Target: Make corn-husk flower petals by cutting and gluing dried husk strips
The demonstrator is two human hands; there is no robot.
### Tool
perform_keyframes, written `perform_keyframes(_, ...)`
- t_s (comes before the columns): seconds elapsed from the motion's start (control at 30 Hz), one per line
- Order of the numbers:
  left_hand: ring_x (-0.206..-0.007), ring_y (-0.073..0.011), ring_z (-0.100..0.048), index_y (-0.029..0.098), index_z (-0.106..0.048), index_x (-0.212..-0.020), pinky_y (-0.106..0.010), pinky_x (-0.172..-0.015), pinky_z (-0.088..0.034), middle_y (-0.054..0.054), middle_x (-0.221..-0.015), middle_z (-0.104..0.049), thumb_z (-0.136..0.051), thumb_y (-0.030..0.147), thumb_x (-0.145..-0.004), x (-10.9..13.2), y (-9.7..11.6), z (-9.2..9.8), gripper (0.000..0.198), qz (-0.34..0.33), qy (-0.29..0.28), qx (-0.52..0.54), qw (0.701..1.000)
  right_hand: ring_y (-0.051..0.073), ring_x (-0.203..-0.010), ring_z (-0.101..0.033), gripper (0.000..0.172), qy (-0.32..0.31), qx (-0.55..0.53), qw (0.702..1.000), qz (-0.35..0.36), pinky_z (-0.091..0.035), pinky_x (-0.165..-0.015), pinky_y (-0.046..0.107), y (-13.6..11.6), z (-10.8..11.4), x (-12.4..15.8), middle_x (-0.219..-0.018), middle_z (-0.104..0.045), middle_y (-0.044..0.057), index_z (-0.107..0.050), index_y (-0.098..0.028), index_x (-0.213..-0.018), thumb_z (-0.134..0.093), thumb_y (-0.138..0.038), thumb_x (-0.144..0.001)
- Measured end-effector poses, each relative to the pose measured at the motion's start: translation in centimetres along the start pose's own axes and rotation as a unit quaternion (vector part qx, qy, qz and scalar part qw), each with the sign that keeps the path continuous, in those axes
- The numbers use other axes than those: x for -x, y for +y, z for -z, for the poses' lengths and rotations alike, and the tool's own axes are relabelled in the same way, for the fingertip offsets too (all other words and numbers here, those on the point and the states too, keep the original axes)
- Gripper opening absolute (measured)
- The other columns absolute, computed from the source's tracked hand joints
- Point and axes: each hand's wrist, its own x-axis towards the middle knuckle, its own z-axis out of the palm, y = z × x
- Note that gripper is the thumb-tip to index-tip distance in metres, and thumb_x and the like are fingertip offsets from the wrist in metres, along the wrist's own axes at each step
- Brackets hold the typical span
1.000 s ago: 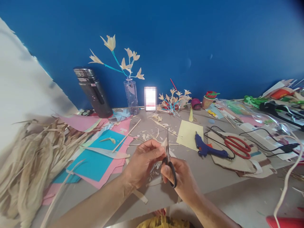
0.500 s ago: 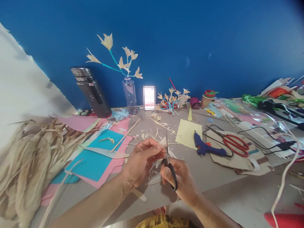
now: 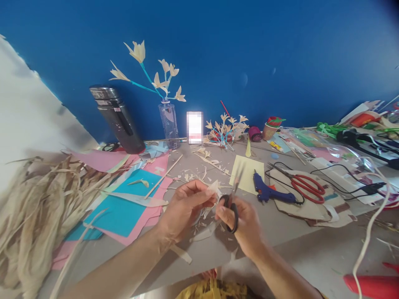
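Between the thumb and fingers of my left hand is pinched a small cream piece of dried husk, its pointed tip sticking up. My right hand grips black-handled scissors, with the blades pointing up and away, slightly blurred, to the right of the husk piece and apart from it. Under both hands, pale husk scraps litter the grey table. A yellow paper sheet lies just beyond the scissors.
At left lie a heap of dried husks and blue paper on pink sheets. Behind stand a dark flask and a bottle with husk flowers. To the right are a blue glue gun, red-handled scissors and a power strip.
My right hand has drawn the scissors away from the husk piece to the right, tilting the blades rightward. My left hand stays nearly in place, still pinching the piece.
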Motion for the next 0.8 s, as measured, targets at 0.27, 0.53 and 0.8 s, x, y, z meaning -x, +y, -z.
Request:
perform_keyframes(0.27, -0.055, -0.011, -0.054, 0.015, -0.061, -0.062, -0.024, -0.059, -0.041, -0.001, -0.059, -0.061, -0.078, 0.023, -0.066, -0.4, 0.4, 0.6, 0.019, 0.033, -0.077, -0.133, 0.988, 0.01, -0.055, -0.043, 0.028, -0.05, 0.03, 0.998, 0.005, -0.034, -0.049, 0.021, -3.8, 1.9, -1.7, -0.063, -0.055, -0.003, -0.065, -0.017, -0.085, -0.077, -0.036, -0.068)
perform_keyframes(0.53, -0.062, -0.0151, -0.059, 0.015, -0.062, -0.068, -0.028, -0.066, -0.045, -0.003, -0.068, -0.062, -0.076, 0.031, -0.066, -1.1, 0.2, 1.3, 0.021, 0.09, -0.146, 0.0, 0.985, 0.011, -0.055, -0.046, 0.022, -0.033, -0.074, 0.997, 0.006, -0.035, -0.052, 0.023, -1.9, 1.5, -1.7, -0.062, -0.057, -0.003, -0.062, -0.018, -0.079, -0.076, -0.032, -0.07)
perform_keyframes(0.8, -0.066, -0.0125, -0.057, 0.014, -0.065, -0.074, -0.026, -0.07, -0.042, -0.004, -0.069, -0.065, -0.079, 0.031, -0.076, -0.6, -0.6, 0.8, 0.022, 0.065, -0.132, -0.052, 0.988, 0.011, -0.052, -0.054, 0.022, -0.051, -0.108, 0.993, 0.003, -0.042, -0.054, 0.023, -2.3, 1.0, -1.7, -0.058, -0.062, -0.003, -0.061, -0.018, -0.076, -0.078, -0.03, -0.07)
